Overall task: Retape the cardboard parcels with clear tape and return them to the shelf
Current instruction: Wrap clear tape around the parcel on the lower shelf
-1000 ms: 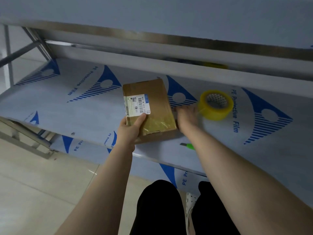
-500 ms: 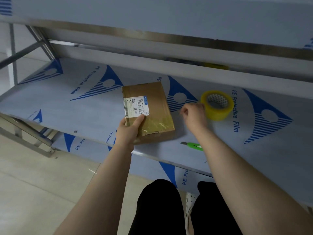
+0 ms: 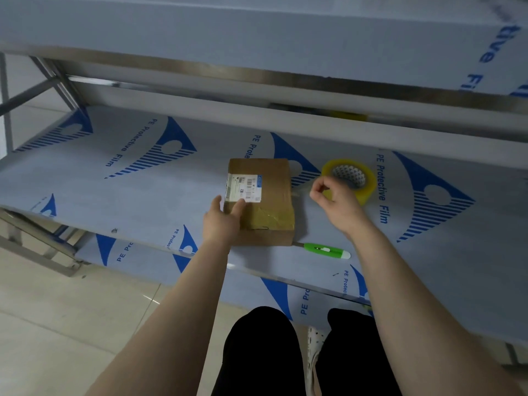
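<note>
A brown cardboard parcel (image 3: pixel 271 190) with a white label lies flat on the middle shelf (image 3: pixel 128 201), with old wrinkled tape on its near end. My left hand (image 3: pixel 221 221) grips its near left corner, thumb on top by the label. My right hand (image 3: pixel 334 200) hovers just right of the parcel, in front of the yellowish roll of clear tape (image 3: pixel 364 178). Its fingertips are pinched together on what looks like a faint clear strip running toward the parcel's right edge. The roll lies flat on the shelf.
A green utility knife (image 3: pixel 324 249) lies on the shelf by the parcel's near right corner. The upper shelf (image 3: pixel 257 38) overhangs closely above. A lower shelf (image 3: pixel 137 252) and tiled floor (image 3: pixel 57 324) are below, with my legs at the shelf edge.
My right hand left the parcel's right side, moved right toward the tape roll and lifted with fingers pinched. The green knife is now uncovered. My left hand stayed on the parcel.
</note>
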